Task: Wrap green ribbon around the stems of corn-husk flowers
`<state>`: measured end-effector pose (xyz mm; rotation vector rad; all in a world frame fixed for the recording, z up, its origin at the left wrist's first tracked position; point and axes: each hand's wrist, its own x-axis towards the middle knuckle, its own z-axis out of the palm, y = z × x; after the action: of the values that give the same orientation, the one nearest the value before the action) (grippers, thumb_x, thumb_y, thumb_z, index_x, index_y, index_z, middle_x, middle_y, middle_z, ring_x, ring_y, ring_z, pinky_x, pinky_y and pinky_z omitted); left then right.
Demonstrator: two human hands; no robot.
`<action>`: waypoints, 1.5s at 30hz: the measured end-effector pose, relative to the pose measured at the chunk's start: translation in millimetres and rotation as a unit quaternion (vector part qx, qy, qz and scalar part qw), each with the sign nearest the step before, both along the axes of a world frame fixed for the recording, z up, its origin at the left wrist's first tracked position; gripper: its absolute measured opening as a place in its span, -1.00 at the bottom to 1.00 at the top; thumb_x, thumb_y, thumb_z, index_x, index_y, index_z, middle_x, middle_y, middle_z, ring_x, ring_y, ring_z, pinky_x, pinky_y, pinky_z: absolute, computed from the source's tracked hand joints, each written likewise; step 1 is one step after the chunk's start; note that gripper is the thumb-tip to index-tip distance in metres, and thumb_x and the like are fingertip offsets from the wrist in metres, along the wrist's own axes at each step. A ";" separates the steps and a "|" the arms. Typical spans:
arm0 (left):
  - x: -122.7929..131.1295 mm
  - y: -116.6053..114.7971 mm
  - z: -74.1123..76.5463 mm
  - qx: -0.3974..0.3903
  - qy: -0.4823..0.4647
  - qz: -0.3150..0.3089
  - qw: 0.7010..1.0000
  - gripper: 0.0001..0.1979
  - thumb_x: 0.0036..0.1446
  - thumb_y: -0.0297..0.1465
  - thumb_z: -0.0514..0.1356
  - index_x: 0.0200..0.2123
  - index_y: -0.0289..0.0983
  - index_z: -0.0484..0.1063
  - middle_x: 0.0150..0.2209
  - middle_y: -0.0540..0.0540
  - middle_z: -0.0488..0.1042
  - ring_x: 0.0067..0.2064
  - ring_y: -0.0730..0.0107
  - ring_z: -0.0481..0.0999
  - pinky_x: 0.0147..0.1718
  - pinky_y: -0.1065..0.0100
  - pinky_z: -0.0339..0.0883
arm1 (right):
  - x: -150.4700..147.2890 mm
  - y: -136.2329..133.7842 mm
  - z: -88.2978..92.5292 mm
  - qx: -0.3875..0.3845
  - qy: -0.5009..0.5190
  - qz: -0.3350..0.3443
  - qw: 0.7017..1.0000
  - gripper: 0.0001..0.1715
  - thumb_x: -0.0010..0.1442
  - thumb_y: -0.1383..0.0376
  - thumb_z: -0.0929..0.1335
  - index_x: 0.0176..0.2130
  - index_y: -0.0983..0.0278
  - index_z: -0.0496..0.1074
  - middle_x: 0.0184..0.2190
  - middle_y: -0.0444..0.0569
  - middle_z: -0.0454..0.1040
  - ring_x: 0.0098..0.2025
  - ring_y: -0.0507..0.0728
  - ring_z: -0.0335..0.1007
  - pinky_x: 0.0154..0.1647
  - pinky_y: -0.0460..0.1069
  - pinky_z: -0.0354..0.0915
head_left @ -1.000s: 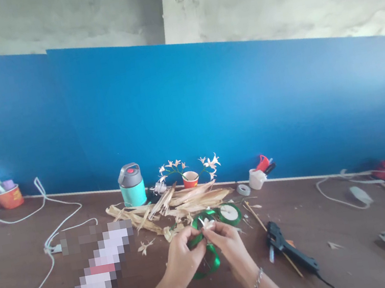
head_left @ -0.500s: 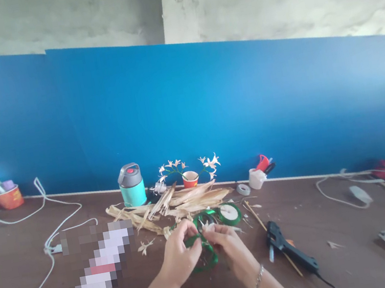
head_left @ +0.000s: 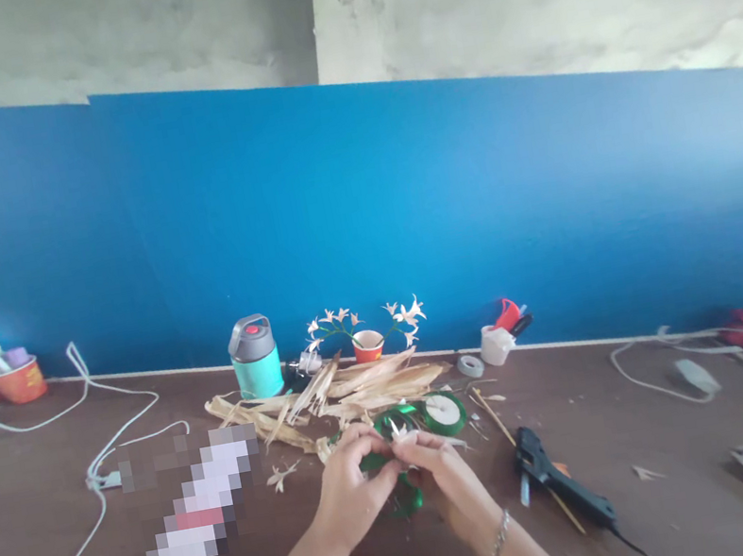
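My right hand (head_left: 445, 471) is closed in a pinch on a small pale flower (head_left: 400, 432) that looks made of dried husk, its petals pointing up. My left hand (head_left: 351, 488) meets it, with thumb and fingertips pinched on green tape (head_left: 408, 494) at the flower's base. The fingers partly hide the tape and the stem. Just behind the hands lies a green tape roll with a white centre (head_left: 444, 410). Another loose pale flower (head_left: 281, 477) rests on the table left of my left hand.
Dried husks (head_left: 376, 383) lie behind the hands, before a paper cup (head_left: 368, 347) with flower stems. A turquoise flask (head_left: 256, 361) stands to the left. A black glue gun (head_left: 561, 479) lies across a stick on the right. White cables (head_left: 95, 442) run along the left.
My left fingertips have moved slightly right, against the right ones. The flower now stands more upright above the fingers, and the green tape loop below them shows less.
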<state>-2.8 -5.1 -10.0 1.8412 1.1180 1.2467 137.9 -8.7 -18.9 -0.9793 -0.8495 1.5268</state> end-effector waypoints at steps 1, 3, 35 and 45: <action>0.5 -0.1 -0.5 -0.001 0.003 0.006 1.000 -0.95 -0.07 -0.45 0.17 -0.51 -0.24 0.44 -0.29 -0.08 0.43 -0.19 0.27 0.41 -0.14 0.30 0.26 | -0.2 -0.7 1.1 0.004 -0.011 -0.002 1.000 -0.78 -0.16 0.31 0.45 -0.64 0.33 0.34 -0.65 -0.20 0.26 -0.58 -0.07 0.05 -0.56 -0.15 0.00; 1.8 -0.9 -0.8 -0.002 0.023 0.030 0.999 -0.94 -0.08 -0.45 0.18 -0.52 -0.23 0.46 -0.26 -0.08 0.44 -0.15 0.23 0.40 -0.10 0.23 0.22 | -1.4 -2.3 4.3 0.014 -0.028 -0.005 0.999 -0.77 -0.16 0.30 0.46 -0.64 0.34 0.35 -0.66 -0.19 0.27 -0.58 -0.06 0.06 -0.56 -0.14 0.01; 7.7 -14.0 -0.5 0.125 0.157 0.120 0.972 -0.87 -0.06 -0.53 0.05 -0.56 -0.22 0.18 -0.52 -0.01 0.30 -0.39 0.32 0.33 -0.38 0.35 0.18 | -18.0 -12.2 10.4 0.044 -0.017 -0.025 0.999 -0.69 -0.22 0.19 0.50 -0.57 0.32 0.36 -0.58 -0.12 0.40 -0.53 0.01 0.24 -0.53 -0.12 0.12; 11.2 -17.3 2.0 -0.016 0.051 0.084 0.995 -0.85 0.03 -0.38 0.06 -0.55 -0.22 0.14 -0.61 0.09 0.23 -0.55 0.48 0.26 -0.53 0.48 0.11 | -16.0 -12.0 12.3 0.057 -0.024 -0.018 0.998 -0.73 -0.16 0.24 0.47 -0.57 0.32 0.33 -0.63 -0.19 0.30 -0.59 -0.05 0.11 -0.57 -0.14 0.04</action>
<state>8.4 -22.4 -7.9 1.8351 1.3656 1.2309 121.9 -20.7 -6.6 -0.9456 -0.9386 1.4130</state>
